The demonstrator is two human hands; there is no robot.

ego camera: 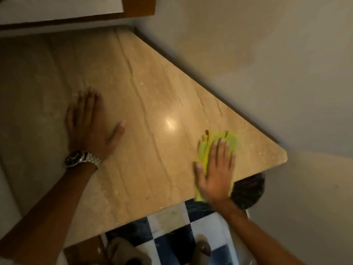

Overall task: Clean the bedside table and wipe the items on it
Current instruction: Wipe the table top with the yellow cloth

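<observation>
The bedside table top is a polished beige stone slab with dark veins and a light glare near its middle. My right hand lies flat on a yellow-green cloth, pressing it onto the slab near the right front corner. Part of the cloth sticks out past my fingertips and part hangs at the front edge. My left hand rests flat on the slab's left side with fingers spread, holding nothing. A silver wristwatch sits on that wrist. No items stand on the visible slab.
A plain wall runs along the table's far right edge. A wooden frame is at the top left. Below the front edge lies a blue-and-white checkered floor, with a dark object under the right corner and my feet.
</observation>
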